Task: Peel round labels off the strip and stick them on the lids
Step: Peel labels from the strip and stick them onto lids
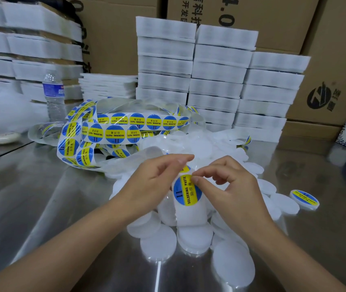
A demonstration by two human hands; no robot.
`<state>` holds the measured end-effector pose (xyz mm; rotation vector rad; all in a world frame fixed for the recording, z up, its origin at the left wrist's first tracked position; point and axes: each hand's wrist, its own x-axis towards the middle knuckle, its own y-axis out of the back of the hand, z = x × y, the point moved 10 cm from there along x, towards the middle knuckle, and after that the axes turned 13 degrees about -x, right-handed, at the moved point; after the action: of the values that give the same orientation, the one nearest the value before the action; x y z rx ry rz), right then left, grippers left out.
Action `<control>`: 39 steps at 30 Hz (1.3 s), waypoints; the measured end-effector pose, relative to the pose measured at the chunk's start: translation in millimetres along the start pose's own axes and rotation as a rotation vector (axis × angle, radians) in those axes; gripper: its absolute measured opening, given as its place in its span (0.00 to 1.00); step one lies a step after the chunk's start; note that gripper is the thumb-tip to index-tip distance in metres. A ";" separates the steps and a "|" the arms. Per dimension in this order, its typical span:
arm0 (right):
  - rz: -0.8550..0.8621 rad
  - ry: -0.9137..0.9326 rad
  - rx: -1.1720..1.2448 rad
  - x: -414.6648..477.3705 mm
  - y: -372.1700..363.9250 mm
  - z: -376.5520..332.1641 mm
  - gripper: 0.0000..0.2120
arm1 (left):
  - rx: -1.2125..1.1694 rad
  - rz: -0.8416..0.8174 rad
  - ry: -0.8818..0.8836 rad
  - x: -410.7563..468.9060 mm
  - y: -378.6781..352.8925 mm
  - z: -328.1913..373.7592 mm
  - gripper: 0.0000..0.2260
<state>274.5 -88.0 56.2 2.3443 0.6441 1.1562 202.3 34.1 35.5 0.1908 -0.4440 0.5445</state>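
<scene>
While the strip (190,213) is held by the left hand (157,180) above the lids (159,243), its blue-and-yellow label (185,192) is pinched edgewise by the right hand (233,186), the next label (184,169) mostly hidden.

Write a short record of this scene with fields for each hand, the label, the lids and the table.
left hand: holds the label strip
right hand: pinches the edge of the round label
round label: blue and yellow, reads SOLDERING PASTE
plain lids: white, piled below the hands
labelled lid: one, right of the pile
table: shiny metal
</scene>
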 end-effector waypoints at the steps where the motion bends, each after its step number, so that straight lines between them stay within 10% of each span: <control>1: -0.006 0.004 -0.010 -0.2 -0.8 -0.3 0.11 | -0.018 0.043 -0.001 2.1 5.2 -0.7 0.10; 13: -0.011 -0.337 0.412 25.0 33.1 54.8 0.07 | -0.076 0.269 0.070 6.3 34.3 -9.9 0.19; 18: 0.015 -0.558 -0.003 28.8 65.6 123.5 0.02 | -0.071 0.239 0.065 5.1 28.6 -5.5 0.19; 26: -0.514 -0.582 -0.677 6.2 60.4 177.5 0.45 | -0.086 0.206 0.048 4.2 24.3 -4.2 0.18; 39: -0.481 -0.581 -0.697 4.4 58.3 187.0 0.46 | -0.088 0.203 0.031 3.8 23.1 0.6 0.19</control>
<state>441.4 -165.9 -10.5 1.6618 0.4496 0.3543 192.5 55.1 39.2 0.0529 -0.4590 0.7245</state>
